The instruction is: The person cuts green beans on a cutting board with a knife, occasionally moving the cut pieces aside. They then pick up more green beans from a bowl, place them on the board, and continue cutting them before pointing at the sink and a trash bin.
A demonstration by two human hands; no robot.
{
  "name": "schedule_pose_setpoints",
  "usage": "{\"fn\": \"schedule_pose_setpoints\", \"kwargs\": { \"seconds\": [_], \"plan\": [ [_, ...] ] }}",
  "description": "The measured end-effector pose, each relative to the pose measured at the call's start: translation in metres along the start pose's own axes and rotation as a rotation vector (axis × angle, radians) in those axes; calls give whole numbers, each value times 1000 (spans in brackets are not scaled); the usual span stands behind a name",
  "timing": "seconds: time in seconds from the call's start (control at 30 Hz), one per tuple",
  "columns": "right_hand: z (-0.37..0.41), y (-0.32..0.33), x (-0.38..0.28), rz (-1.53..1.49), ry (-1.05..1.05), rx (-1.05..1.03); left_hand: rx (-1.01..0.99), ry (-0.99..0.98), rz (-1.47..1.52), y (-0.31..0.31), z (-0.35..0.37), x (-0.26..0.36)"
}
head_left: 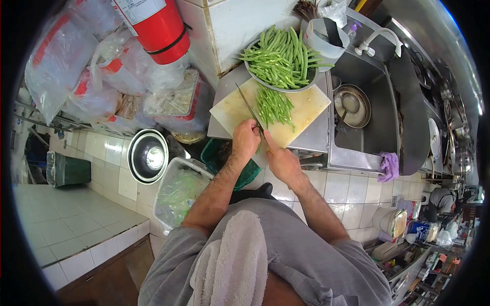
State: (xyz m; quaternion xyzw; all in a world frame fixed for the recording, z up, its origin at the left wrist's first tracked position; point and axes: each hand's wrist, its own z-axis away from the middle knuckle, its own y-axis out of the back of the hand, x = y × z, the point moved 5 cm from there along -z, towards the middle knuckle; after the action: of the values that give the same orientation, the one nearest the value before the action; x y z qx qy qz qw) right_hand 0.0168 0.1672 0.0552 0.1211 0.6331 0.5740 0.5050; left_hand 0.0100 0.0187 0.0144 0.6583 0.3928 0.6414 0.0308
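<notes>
A steel counter (317,133) is seen ahead of the person, with a sink (380,127) set into its right end. A red fire extinguisher (153,25) is mounted beyond the counter's far left corner. A round pan (352,105) is lying in the sink, and a purple cloth (390,166) is draped over the sink's near edge.

A pale cutting board (307,104) is laid across the counter's left part, reaching its near edge. A wide bowl (286,90) is set at the board's far edge, overlapping it, and is heaped with green beans (280,56).

A smaller bundle of beans (274,107) is laid on the middle of the board, just in front of the bowl. A knife (249,106) is held along the bundle's left side, its blade resting on the board.

The knife handle is gripped by the left hand (246,137), which is closed around it at the board's near edge. The right hand (282,162) is held just beside it at the counter's near edge, fingers curled; whether anything is pinched cannot be told.
</notes>
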Motion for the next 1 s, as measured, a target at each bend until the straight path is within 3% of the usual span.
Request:
{"fn": "schedule_pose_setpoints", "kwargs": {
  "seconds": [0.27,0.4,0.53,0.67,1.0],
  "plan": [
    [93,14,25,-109,-69,-77,12,-47,-130,7,8,15],
    [65,7,25,-65,-112,-60,-52,-92,-183,11,17,19],
    [48,7,20,-94,-132,-14,14,-118,-135,2,11,15],
    [51,5,26,-148,-109,-20,90,-104,-78,-1,-8,9],
    [89,4,19,-136,-58,-21,60,-63,-58,0,-6,8]
  ]
}}
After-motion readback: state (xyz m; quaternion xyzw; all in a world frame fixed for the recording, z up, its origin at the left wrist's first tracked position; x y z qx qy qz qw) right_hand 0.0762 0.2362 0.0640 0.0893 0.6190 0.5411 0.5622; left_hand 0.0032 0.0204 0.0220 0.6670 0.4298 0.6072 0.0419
